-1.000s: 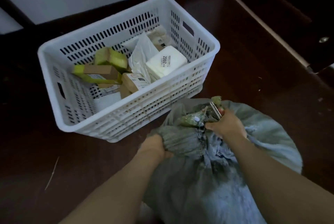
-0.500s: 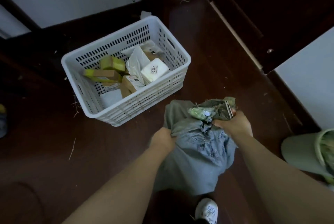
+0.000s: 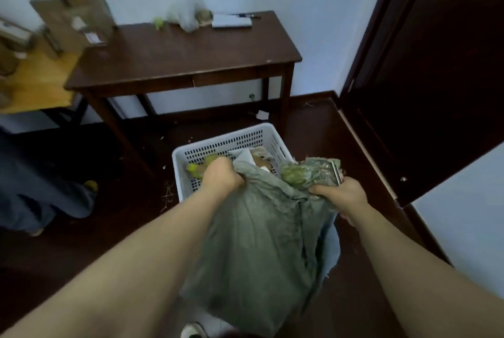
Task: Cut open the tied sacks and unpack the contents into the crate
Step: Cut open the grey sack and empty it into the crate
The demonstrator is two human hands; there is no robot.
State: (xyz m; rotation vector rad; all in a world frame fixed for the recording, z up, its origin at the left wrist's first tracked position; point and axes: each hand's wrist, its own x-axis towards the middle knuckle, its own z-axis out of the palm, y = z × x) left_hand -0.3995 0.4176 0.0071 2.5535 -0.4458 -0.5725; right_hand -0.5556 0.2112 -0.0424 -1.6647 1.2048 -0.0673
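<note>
A grey-green woven sack (image 3: 261, 250) hangs off the floor between my hands. My left hand (image 3: 221, 176) grips its upper left edge. At the bunched top right corner my right hand (image 3: 338, 193) grips the sack together with a small metal blade (image 3: 336, 172). The white perforated crate (image 3: 218, 146) stands on the floor just behind the sack, partly hidden by it. Inside the crate, yellow-green packets (image 3: 199, 164), a white packet and brown boxes show.
A dark wooden desk (image 3: 185, 56) stands behind the crate with a white book and a plastic bag on top. A cardboard box (image 3: 73, 13) sits at its left. A person's trouser leg (image 3: 35, 182) is at the left, a dark door (image 3: 436, 78) at the right.
Both hands have lifted the sack higher off the floor and carried it up against the crate. The view has tilted up, bringing the desk and wall into sight.
</note>
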